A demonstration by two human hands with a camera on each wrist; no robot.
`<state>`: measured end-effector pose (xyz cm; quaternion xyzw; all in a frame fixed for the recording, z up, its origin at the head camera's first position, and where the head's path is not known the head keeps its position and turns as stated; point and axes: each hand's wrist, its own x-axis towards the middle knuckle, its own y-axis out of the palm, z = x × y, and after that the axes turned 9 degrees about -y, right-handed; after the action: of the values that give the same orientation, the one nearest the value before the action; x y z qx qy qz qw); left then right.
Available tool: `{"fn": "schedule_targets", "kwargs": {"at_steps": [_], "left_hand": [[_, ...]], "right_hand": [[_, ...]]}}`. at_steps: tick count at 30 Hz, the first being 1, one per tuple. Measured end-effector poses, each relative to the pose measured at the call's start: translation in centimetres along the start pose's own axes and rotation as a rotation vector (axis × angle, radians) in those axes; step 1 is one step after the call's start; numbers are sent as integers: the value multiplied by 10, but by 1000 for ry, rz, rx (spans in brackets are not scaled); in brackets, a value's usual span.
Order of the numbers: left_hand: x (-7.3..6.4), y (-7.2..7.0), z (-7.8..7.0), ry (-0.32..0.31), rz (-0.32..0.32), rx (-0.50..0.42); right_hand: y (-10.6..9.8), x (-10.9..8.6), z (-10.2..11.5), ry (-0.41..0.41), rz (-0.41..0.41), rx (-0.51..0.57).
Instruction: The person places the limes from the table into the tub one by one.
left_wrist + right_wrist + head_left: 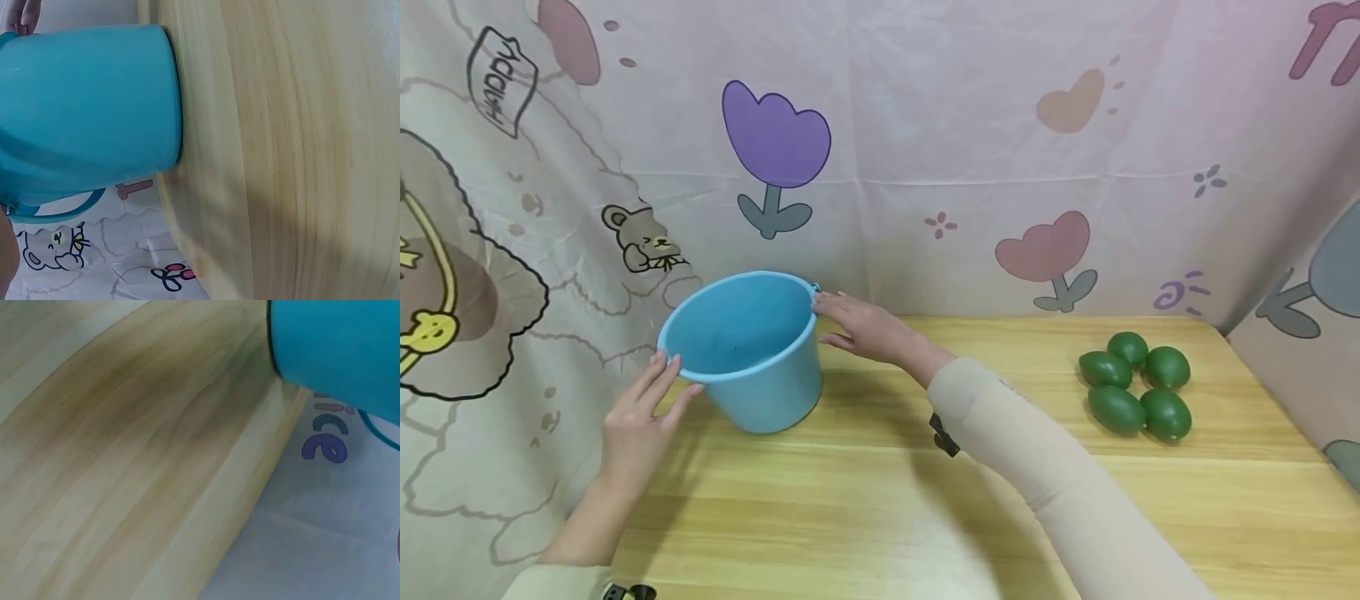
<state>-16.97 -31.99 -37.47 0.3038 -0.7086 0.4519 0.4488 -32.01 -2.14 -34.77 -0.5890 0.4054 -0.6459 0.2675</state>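
Your blue bucket (pixel 767 400) stands upright on the wooden table (pixel 865 517), close to the patterned curtain (pixel 902 100) behind it. Your left hand (pixel 636 417) comes to the bucket from its near left, the forearm slanting upward out of a pale cuff (pixel 557 582). Its fingers are extended, tips at the bucket's left rim, with the thumb spread toward the outer wall just under that rim. Your right hand (pixel 868 329) reaches across from the bucket's right, the arm in a cream sleeve (pixel 1045 475) angled over the table. Its fingers lie straight against the bucket's right rim, the thumb held apart below them. Neither hand is clenched; you cannot tell how firmly either one presses. The left wrist view shows the handle (pixel 70 212) hanging at the bucket's far side. Five green fruits (pixel 1116 409) sit grouped well to the bucket's right.
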Motion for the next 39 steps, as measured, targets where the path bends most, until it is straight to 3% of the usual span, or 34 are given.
{"fn": "schedule_targets", "kwargs": {"at_steps": [5,9,14,21,31,39], "left_hand": [[1,1,2,5,-32,-23],[3,2,3,22,-22,-20],[6,4,4,43,-23,-42],[6,6,2,61,-50,-67],[6,4,5,66,-37,-86],[10,4,10,84,-13,-130]], "right_hand": [[-1,2,3,-99,-132,-60],[-2,3,4,-126,-182,-115],[1,-1,5,-155,-181,-200],[4,0,2,-159,-246,-167],[1,2,2,-226,-279,-234],[0,-2,7,-214,-236,-151]]}}
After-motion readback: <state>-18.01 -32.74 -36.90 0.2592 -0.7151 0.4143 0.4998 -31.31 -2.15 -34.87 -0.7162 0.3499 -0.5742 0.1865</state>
